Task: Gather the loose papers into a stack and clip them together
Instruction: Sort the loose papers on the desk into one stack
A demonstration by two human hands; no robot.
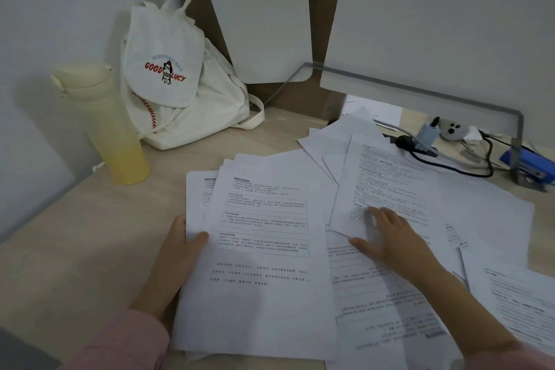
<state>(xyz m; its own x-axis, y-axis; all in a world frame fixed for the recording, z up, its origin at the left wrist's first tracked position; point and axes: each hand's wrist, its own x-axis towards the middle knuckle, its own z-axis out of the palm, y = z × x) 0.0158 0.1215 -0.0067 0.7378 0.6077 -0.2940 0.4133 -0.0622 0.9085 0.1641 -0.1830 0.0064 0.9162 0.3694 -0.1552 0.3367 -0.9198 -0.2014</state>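
Papers lie spread on the desk. Left hand pinches a small stack to keep it together. Right hand rests flat on a loose sheet, likely to slide it over.

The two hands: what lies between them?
In the head view, only printed paper: the sheaf gripped by the left hand, overlapping the loose sheets that the right hand rests on.
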